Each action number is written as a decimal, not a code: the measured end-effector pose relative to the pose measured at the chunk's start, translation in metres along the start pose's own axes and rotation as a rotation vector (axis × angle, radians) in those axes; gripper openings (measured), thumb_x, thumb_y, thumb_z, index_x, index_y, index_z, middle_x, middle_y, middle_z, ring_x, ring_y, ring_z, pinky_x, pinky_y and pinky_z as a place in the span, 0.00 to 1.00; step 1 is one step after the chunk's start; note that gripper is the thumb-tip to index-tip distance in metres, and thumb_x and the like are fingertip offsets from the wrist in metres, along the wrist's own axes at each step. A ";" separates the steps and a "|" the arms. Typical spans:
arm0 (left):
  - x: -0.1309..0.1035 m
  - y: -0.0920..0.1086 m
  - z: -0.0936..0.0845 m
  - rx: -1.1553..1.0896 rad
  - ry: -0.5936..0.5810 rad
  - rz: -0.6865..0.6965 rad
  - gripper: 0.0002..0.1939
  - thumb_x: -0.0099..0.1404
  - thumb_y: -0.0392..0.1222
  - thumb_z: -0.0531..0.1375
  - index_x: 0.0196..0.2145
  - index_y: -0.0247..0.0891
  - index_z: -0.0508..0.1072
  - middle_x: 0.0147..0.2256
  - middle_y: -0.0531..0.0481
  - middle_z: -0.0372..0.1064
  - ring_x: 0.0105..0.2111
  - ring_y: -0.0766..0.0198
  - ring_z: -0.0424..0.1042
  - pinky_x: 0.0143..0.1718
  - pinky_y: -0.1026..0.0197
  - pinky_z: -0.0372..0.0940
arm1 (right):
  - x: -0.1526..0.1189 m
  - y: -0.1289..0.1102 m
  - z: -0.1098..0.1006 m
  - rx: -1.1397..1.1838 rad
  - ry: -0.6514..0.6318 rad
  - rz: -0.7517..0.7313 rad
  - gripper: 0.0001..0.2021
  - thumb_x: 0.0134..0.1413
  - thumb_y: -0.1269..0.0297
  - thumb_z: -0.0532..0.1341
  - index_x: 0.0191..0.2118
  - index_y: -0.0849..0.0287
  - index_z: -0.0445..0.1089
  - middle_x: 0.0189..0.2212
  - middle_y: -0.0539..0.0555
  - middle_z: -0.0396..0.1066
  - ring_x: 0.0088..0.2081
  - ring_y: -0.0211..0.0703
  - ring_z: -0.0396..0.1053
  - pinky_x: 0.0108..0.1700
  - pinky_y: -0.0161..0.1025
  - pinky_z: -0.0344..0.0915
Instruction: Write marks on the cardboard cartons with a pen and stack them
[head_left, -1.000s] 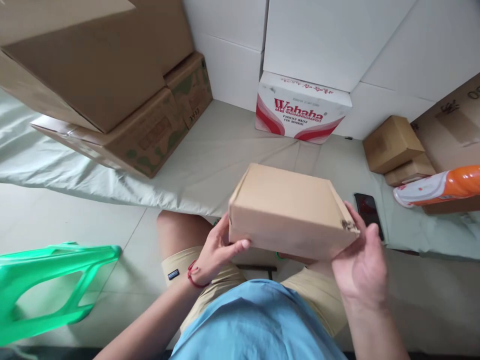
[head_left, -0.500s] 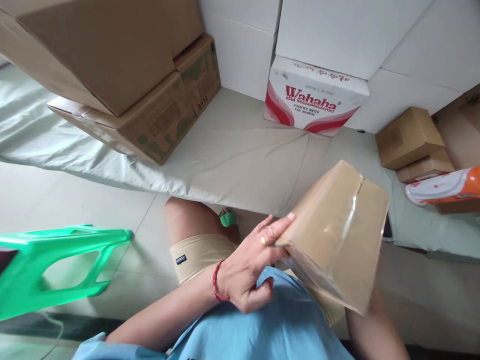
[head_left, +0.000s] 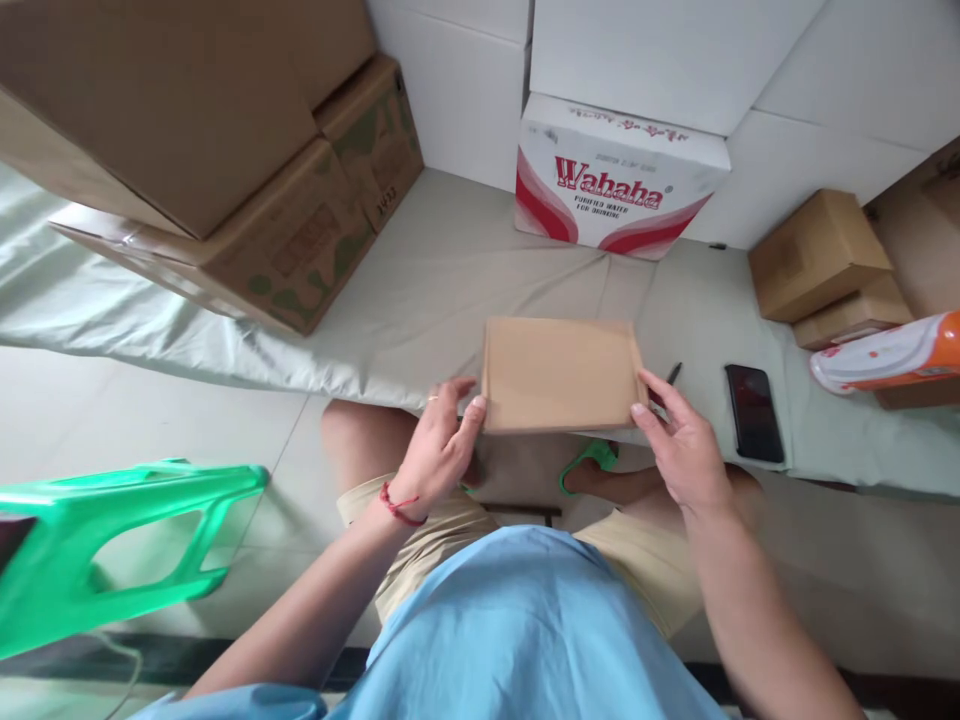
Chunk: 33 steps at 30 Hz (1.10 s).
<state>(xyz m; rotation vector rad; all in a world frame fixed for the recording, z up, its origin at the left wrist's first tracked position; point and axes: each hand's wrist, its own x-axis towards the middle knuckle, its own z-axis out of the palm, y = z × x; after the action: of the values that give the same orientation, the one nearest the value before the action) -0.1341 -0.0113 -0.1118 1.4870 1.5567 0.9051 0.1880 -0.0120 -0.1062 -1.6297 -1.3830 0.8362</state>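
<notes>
A small plain brown cardboard box [head_left: 561, 375] is held level over the front edge of the cloth-covered surface. At its left end is my left hand [head_left: 442, 435], with a ring and a red bracelet, its thumb and fingers at the box's side. My right hand [head_left: 684, 440] grips the right end, thumb at the near corner and fingers along the side. The underside of the box is hidden. Just beyond my right hand lie a dark pen [head_left: 675, 373] and a black phone [head_left: 754, 412].
Large brown cartons [head_left: 300, 240] are stacked at the left. A white and red Wahaha carton [head_left: 615, 185] stands at the back. Small boxes [head_left: 817, 255] and an orange and white package [head_left: 885, 350] sit right. A green stool [head_left: 217, 535] is at the lower left.
The box has turned from tilted, tape showing, to level with a plain face up, and moved left. My right hand, hidden before, now shows at its right end. The phone and pen are uncovered.
</notes>
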 end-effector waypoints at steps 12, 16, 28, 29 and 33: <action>-0.002 0.012 -0.003 0.295 0.333 0.611 0.12 0.75 0.43 0.62 0.54 0.41 0.73 0.63 0.40 0.67 0.67 0.43 0.69 0.65 0.39 0.72 | 0.078 0.052 -0.090 -1.354 -0.317 -0.088 0.27 0.69 0.67 0.52 0.69 0.57 0.73 0.48 0.65 0.79 0.35 0.50 0.76 0.30 0.42 0.57; 0.005 0.041 0.016 0.384 0.004 0.947 0.13 0.75 0.41 0.64 0.55 0.41 0.75 0.66 0.36 0.70 0.74 0.41 0.62 0.73 0.34 0.60 | 0.092 0.046 -0.076 -1.435 -0.447 -0.139 0.27 0.71 0.70 0.49 0.67 0.56 0.74 0.46 0.65 0.80 0.34 0.50 0.77 0.29 0.41 0.52; 0.067 0.049 -0.019 0.418 -0.051 0.460 0.28 0.79 0.60 0.54 0.60 0.34 0.74 0.68 0.30 0.66 0.71 0.39 0.64 0.71 0.35 0.62 | 0.063 0.026 -0.084 -0.639 0.213 0.001 0.06 0.58 0.59 0.64 0.40 0.52 0.71 0.28 0.58 0.78 0.30 0.50 0.72 0.35 0.44 0.62; 0.077 0.046 -0.023 0.406 -0.019 0.372 0.29 0.78 0.61 0.53 0.59 0.34 0.74 0.66 0.30 0.68 0.70 0.39 0.66 0.70 0.34 0.63 | 0.050 0.023 -0.081 -0.476 0.302 0.039 0.08 0.60 0.55 0.64 0.42 0.51 0.69 0.29 0.57 0.78 0.28 0.48 0.71 0.32 0.43 0.63; 0.094 0.033 -0.032 0.272 -0.137 0.095 0.31 0.74 0.66 0.54 0.58 0.38 0.73 0.57 0.35 0.76 0.58 0.42 0.77 0.62 0.36 0.71 | -0.010 0.016 -0.041 -0.151 0.301 0.185 0.24 0.72 0.37 0.51 0.54 0.51 0.68 0.34 0.57 0.82 0.22 0.43 0.71 0.24 0.40 0.69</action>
<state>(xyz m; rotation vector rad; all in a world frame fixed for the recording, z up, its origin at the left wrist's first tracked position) -0.1490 0.0856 -0.0748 1.7888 1.5648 0.6460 0.2291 -0.0301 -0.1024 -1.9330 -1.1184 0.5696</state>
